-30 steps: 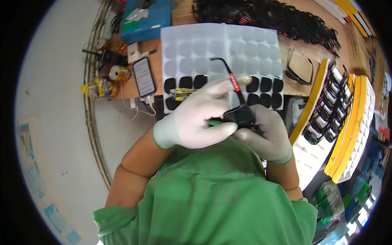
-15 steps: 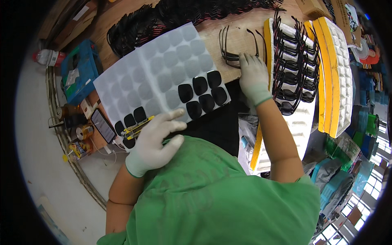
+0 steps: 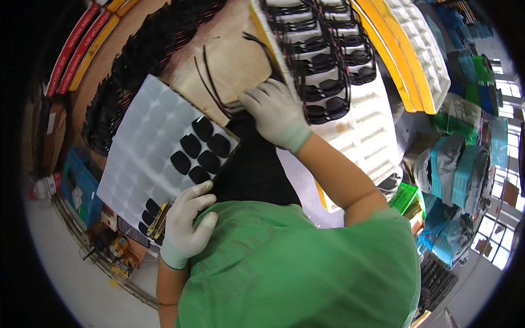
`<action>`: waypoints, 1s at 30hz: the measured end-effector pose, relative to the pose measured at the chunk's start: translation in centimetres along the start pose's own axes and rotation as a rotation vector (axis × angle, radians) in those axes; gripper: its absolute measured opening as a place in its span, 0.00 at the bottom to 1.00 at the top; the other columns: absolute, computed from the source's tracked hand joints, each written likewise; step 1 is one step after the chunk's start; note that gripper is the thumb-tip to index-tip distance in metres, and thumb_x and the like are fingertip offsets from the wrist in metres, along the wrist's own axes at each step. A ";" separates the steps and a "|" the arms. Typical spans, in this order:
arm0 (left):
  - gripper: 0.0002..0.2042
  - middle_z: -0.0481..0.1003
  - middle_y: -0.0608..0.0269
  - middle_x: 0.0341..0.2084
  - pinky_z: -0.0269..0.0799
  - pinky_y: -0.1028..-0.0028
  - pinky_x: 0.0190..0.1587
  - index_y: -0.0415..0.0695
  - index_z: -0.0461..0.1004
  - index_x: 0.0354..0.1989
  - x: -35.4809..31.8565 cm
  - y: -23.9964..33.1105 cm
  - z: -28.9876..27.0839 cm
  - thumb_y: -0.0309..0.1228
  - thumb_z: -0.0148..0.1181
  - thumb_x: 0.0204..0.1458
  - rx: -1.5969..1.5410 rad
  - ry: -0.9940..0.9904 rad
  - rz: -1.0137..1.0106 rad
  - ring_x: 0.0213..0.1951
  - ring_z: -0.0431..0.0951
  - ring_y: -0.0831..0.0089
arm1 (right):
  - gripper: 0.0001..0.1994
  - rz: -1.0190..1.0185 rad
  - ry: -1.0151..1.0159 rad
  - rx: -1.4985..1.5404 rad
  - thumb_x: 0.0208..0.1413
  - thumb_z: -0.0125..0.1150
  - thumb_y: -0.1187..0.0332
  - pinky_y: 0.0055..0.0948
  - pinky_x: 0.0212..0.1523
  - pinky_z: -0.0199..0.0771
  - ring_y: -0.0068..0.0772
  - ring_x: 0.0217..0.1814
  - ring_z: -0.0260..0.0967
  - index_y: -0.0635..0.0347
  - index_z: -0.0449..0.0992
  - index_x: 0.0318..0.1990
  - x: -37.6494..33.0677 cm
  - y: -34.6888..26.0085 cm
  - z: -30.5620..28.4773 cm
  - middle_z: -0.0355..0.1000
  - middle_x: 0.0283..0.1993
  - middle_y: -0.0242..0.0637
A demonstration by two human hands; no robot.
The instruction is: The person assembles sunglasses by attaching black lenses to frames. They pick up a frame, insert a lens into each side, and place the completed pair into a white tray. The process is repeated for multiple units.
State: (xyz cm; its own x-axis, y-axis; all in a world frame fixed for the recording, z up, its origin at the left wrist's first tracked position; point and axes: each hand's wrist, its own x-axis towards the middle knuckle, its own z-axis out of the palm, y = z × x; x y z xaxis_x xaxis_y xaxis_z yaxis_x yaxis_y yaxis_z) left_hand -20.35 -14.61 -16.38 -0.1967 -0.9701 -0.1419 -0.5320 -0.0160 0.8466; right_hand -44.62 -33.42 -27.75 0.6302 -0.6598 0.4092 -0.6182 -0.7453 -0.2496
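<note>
My right hand [image 3: 276,115], in a white glove, is curled over the front of dark eyeglass frames [image 3: 232,106] at the near edge of a pale board. Their thin temples point away from me, and the fingers hide most of the front. My left hand [image 3: 188,229], also gloved, rests at the near edge of a white sheet [image 3: 131,142] with its thumb and fingers apart. Black lenses [image 3: 202,128] lie on the sheet at its right corner, and several more [image 3: 153,206] beside my left hand. A slim yellow tool [image 3: 158,221] lies against that hand; its kind is unclear.
A white tray with yellow edges [image 3: 366,115] holds rows of black glasses [image 3: 322,87] on the right. More trays [image 3: 407,60] stand beyond it. A long heap of black frames [image 3: 131,71] lies behind the sheet. A blue box [image 3: 79,180] stands at the left.
The view has turned, shifting the bench leftward and tilting it. My right hand's fingers, earlier stretched beside the frames, now curl over their front. My left hand keeps its place by the yellow tool.
</note>
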 end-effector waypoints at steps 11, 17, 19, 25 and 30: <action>0.14 0.77 0.41 0.53 0.75 0.60 0.57 0.35 0.78 0.45 2.9 2.5 5.2 0.25 0.60 0.49 -0.018 -0.227 0.088 0.53 0.79 0.48 | 0.19 0.268 -0.010 -0.378 0.45 0.59 0.76 0.48 0.66 0.65 0.44 0.58 0.71 0.56 0.77 0.48 -22.0 19.5 -11.3 0.77 0.52 0.36; 0.15 0.76 0.40 0.54 0.73 0.59 0.59 0.34 0.77 0.46 3.0 4.0 5.7 0.28 0.58 0.52 -0.008 -0.214 0.077 0.56 0.79 0.49 | 0.19 0.273 -0.190 -0.409 0.48 0.61 0.71 0.46 0.71 0.59 0.44 0.64 0.66 0.52 0.78 0.51 -22.0 22.4 -9.4 0.74 0.56 0.35; 0.15 0.77 0.40 0.54 0.73 0.60 0.58 0.34 0.77 0.46 2.8 4.2 5.9 0.28 0.58 0.52 -0.010 -0.209 0.067 0.55 0.79 0.49 | 0.21 0.275 -0.258 -0.416 0.48 0.63 0.70 0.45 0.71 0.58 0.47 0.66 0.64 0.53 0.77 0.53 -21.6 22.8 -9.7 0.73 0.58 0.36; 0.15 0.77 0.39 0.53 0.73 0.60 0.58 0.35 0.77 0.45 2.3 3.8 6.2 0.29 0.59 0.51 -0.029 -0.200 0.056 0.54 0.80 0.47 | 0.26 0.308 -0.270 -0.387 0.46 0.58 0.76 0.45 0.72 0.58 0.48 0.67 0.63 0.55 0.75 0.57 -20.7 22.0 -9.5 0.71 0.61 0.41; 0.14 0.77 0.39 0.53 0.74 0.60 0.57 0.35 0.78 0.45 1.4 3.1 4.8 0.29 0.59 0.51 -0.040 -0.176 0.076 0.53 0.80 0.48 | 0.27 0.417 0.054 -0.315 0.43 0.53 0.81 0.47 0.68 0.62 0.53 0.65 0.65 0.61 0.74 0.56 -19.9 18.2 -11.5 0.71 0.59 0.45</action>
State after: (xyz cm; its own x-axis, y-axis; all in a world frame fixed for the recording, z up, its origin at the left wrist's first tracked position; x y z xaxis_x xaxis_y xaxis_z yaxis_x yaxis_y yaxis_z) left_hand -26.25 -14.91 -16.38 -0.3777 -0.9118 -0.1612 -0.4774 0.0426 0.8776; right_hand -73.82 -32.82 -30.34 0.2803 -0.8823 0.3782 -0.9279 -0.3500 -0.1287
